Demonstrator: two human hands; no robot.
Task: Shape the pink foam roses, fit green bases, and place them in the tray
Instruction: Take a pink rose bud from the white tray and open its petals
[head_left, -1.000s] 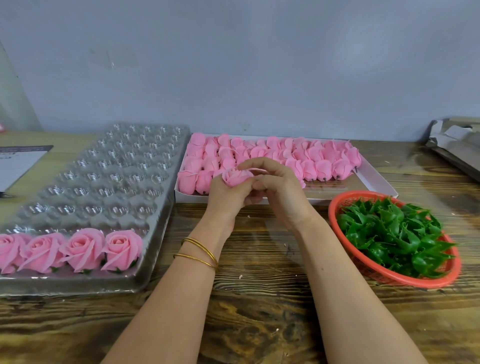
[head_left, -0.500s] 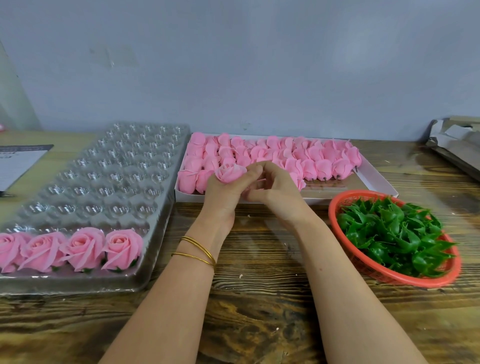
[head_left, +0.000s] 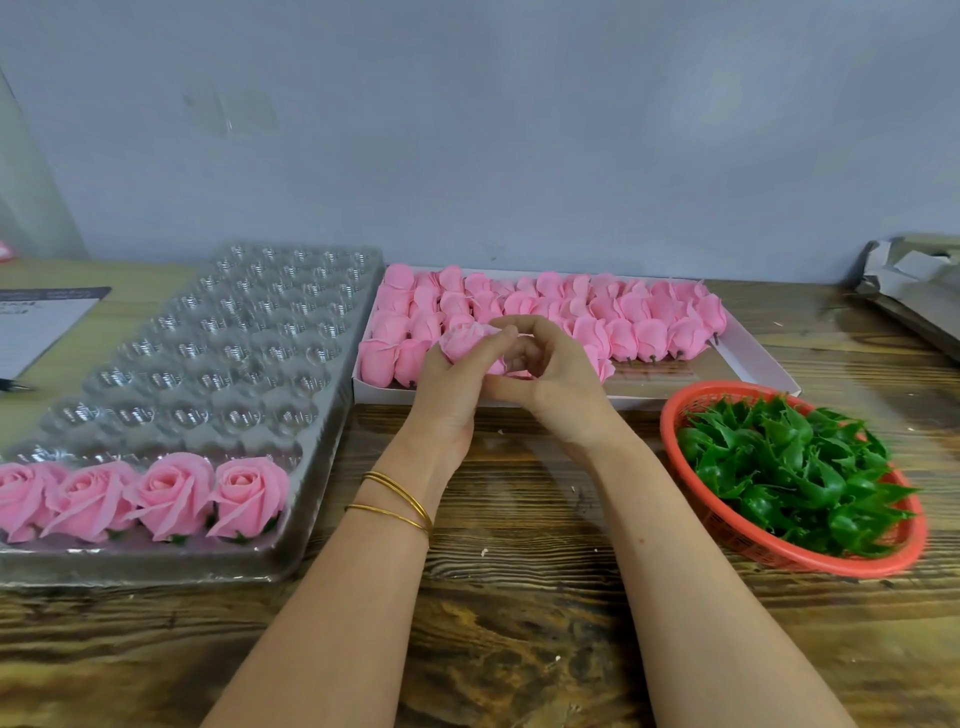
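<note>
Your left hand (head_left: 447, 397) grips a rose (head_left: 462, 340) above the front of the box (head_left: 379, 393) of unshaped roses; your right hand (head_left: 553, 382) pinches its petals with curled fingers; four finished roses (head_left: 171, 491) sit in the tray's (head_left: 332, 447) near row, left; green bases (head_left: 789, 467) fill the basket (head_left: 831, 568), right, on the desk (head_left: 519, 597).
</note>
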